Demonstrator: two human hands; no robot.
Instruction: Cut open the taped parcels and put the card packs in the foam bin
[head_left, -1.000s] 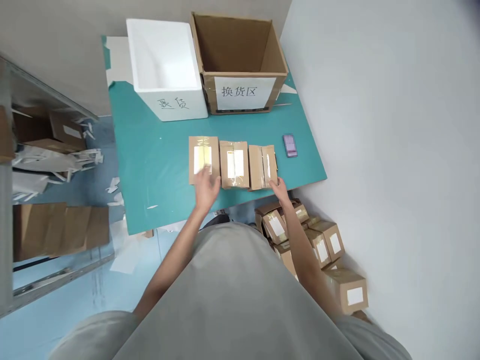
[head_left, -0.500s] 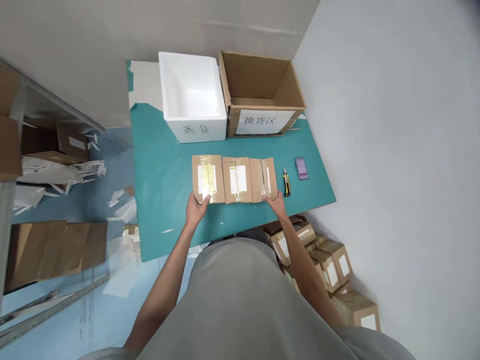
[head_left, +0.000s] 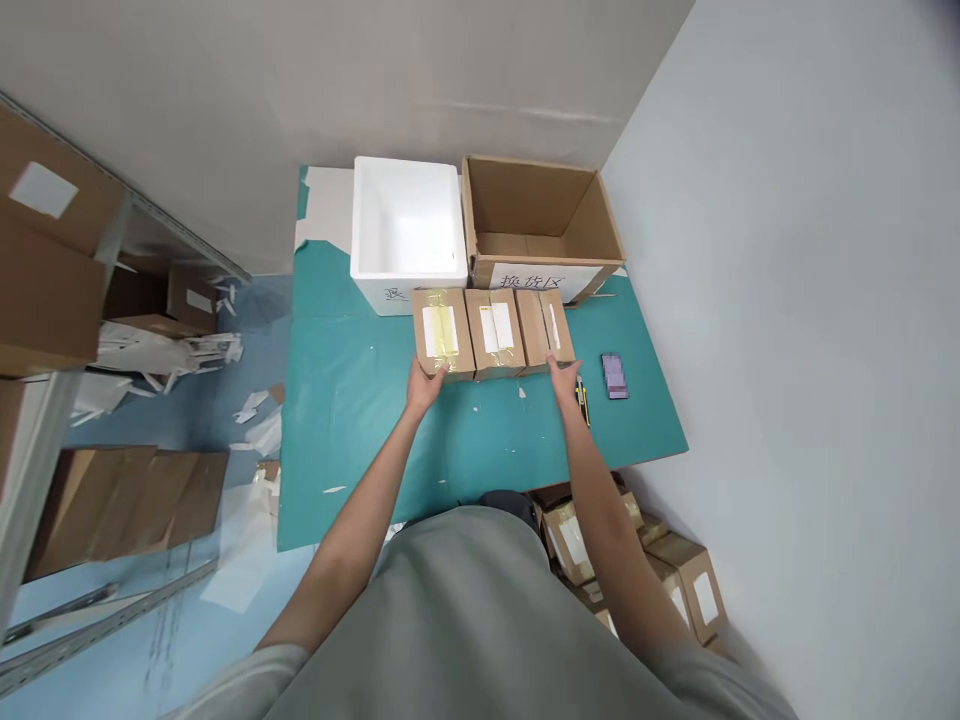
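Note:
Three taped cardboard boxes sit side by side in a row: a left box, a middle box and a right box, each with a white label on top. My left hand grips the near left corner of the left box, thumb at its near edge. At the other end, my right hand holds the near right corner of the right box. Partly behind that hand and wrist lies a yellow and black box cutter. Whether the boxes touch the table or are slightly raised, I cannot tell.
Behind the row stand a white foam box and a large open carton with handwritten signs. A phone lies right on the green table. Shelving with cartons is left; more boxes are stacked below right.
Both hands have moved the row of three boxes away from me, up to the foam box and carton, partly covering the foam box's sign. The view has shifted too.

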